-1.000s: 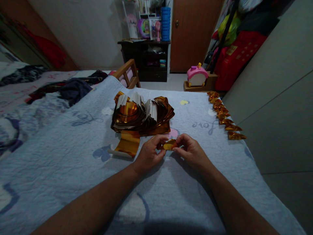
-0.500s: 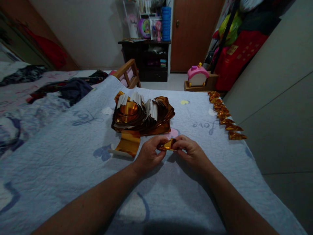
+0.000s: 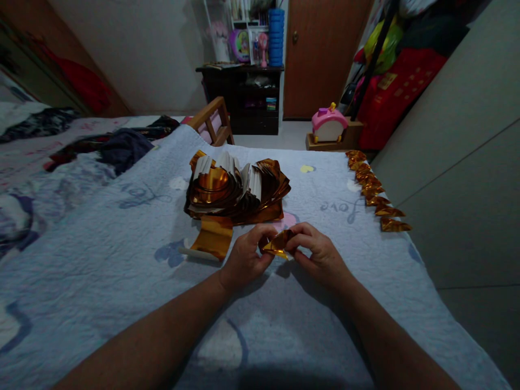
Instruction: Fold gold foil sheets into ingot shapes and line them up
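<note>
Both hands meet over a pale blue quilt. My left hand and my right hand pinch a small folded piece of gold foil paper between their fingertips, its point tipped downward. Just behind the hands lies a heap of gold foil sheets with white backs. A single curled gold sheet rests to the left of my left hand. Along the quilt's right edge runs a row of several folded gold pieces.
Dark clothes lie bunched at the far left of the bed. A wooden chair stands past the bed's far edge, with a dark shelf unit, a brown door and a pink toy beyond. A grey wall borders the right.
The folded gold piece has been turned between my fingers from lying flat to tipped with a point down. My hands have shifted slightly up and closer together.
</note>
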A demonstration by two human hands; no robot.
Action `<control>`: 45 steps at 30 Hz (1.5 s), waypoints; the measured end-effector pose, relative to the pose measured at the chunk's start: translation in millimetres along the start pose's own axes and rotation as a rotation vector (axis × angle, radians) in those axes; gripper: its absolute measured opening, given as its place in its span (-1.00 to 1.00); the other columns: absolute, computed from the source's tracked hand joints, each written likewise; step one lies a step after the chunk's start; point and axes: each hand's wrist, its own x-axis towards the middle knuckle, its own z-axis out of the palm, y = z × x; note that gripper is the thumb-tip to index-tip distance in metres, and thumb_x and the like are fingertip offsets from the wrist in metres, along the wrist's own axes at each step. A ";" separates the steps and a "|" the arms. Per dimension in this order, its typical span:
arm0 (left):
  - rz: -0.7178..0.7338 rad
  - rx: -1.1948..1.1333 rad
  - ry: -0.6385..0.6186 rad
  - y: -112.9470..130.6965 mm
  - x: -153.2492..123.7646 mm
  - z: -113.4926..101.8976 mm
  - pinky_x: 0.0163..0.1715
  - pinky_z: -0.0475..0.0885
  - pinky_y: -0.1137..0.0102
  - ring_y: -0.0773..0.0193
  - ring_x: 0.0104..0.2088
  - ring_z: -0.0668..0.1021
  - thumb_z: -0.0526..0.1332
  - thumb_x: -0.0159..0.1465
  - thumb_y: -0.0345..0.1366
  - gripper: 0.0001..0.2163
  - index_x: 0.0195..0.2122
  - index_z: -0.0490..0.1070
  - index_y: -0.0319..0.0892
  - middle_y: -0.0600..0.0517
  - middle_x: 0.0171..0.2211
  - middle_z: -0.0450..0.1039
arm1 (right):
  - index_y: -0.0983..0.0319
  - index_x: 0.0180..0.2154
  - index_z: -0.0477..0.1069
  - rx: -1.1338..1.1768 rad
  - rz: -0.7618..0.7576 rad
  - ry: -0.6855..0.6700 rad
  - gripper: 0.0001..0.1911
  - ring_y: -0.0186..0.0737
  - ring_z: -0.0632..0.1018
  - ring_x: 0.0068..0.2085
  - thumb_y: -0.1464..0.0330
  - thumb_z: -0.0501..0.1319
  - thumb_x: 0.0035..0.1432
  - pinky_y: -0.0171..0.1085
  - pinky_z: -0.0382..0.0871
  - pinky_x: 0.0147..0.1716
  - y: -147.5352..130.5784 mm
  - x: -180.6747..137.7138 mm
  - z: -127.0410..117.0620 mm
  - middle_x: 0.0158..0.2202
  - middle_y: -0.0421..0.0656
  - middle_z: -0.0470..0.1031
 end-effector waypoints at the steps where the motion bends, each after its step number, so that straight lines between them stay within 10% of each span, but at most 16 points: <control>1: 0.013 0.002 0.005 0.2 0.0 -0.1 -0.34 0.40 0.46 0.35 -0.39 0.50 0.16 0.12 -0.50 -0.71 -0.14 0.34 -0.11 0.09 -0.31 0.48 | 0.14 -0.33 0.45 -0.005 -0.011 0.006 -0.71 -0.22 0.52 -0.13 0.63 0.13 0.05 -0.20 0.42 -0.13 -0.2 -0.1 -0.1 -0.19 -0.17 0.45; 45: 0.209 0.004 0.125 3.6 5.3 -6.1 -0.23 0.47 0.44 0.31 -0.29 0.60 0.28 0.23 -0.55 -0.86 -0.27 0.49 -0.16 0.02 -0.32 0.59 | 0.16 -0.24 0.41 -0.095 -0.078 0.204 -0.76 -0.21 0.53 -0.19 0.60 0.14 0.15 -0.27 0.44 -0.28 -1.9 1.3 -2.6 -0.23 -0.13 0.49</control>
